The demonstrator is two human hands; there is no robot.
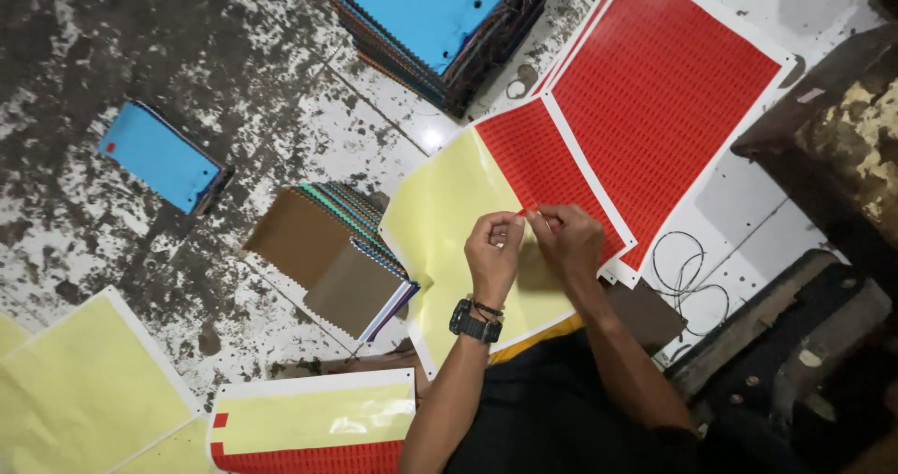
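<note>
The left hand (493, 250) and the right hand (569, 240) meet over a sticker sheet (510, 184) that lies on the floor just in front of the person. Part of this sheet is red with tiny stickers, and part is bare yellow. The fingers of both hands are pinched together on a small red sticker (535, 213) at the edge where red meets yellow. The sticker is too small to see well. The left wrist wears a black watch (470, 323). Just right of this sheet, touching it, lies a big red sheet (664, 91) that is all red. Left of the hands sits a fan of cloth samples (337, 254) with brown ones on top. Far off at the top is a tall stack (426, 16) with a blue top, and far to the left lies a small blue pad (161, 156). Near the person, on the left, lie more yellow sheets (84, 390), and one near sheet (313, 423) has a red strip at its bottom. A thin black cord (687, 273) curls on the floor to the right.
</note>
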